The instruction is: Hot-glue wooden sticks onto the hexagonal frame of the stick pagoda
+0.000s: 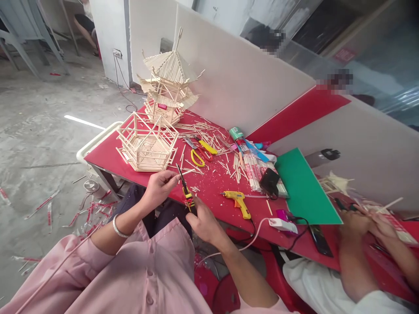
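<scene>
My left hand (161,186) is pinched on a thin wooden stick (186,172) near the table's front edge. Closed round a slim black-and-yellow pliers-like tool (186,190), my right hand (203,220) holds it upright, its dark jaws at the stick. Whether the jaws bite into the stick I cannot tell. Just beyond my left hand stands an open hexagonal frame of sticks (149,150) with a slatted floor. Behind it rises a tiered stick pagoda (168,83) with a pointed roof. Yellow-handled scissors (197,158) and yellow-and-red pliers (207,147) lie among loose sticks.
The red table (209,183) carries a yellow glue gun (238,203), packs of sticks (252,171), a green board (306,187), a white power strip (283,225) and a phone (321,240). A co-worker's hands (366,222) are at the right. Wrappers litter the floor.
</scene>
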Motion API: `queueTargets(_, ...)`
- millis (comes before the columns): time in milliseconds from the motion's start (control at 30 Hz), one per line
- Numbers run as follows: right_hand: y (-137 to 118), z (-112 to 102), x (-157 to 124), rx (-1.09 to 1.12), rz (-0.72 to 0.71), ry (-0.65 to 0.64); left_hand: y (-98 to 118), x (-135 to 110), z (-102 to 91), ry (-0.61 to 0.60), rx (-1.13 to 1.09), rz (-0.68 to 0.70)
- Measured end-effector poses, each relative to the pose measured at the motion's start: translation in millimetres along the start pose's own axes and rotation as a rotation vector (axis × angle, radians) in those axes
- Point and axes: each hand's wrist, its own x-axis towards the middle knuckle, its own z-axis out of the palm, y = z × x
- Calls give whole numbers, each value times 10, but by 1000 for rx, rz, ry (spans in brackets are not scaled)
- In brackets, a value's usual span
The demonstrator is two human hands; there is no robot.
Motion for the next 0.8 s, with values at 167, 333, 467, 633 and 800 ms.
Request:
queueTargets(167,-19,7,16,-25,-4,-25,-14,22,-66,-71,87,113)
queueTargets(333,-14,16,24,6,-36,-26,-29,48,-97,-107,82,129)
queueTargets(467,32,54,37,35,-25,13,-32,63,-83,-114,34,90)
queueTargets(633,106,141,59,96,-42,73,36,42,-57,-147,36,58)
queueTargets(800,149,194,38,66,-26,127,74,-35,-7,-151,-70,-4)
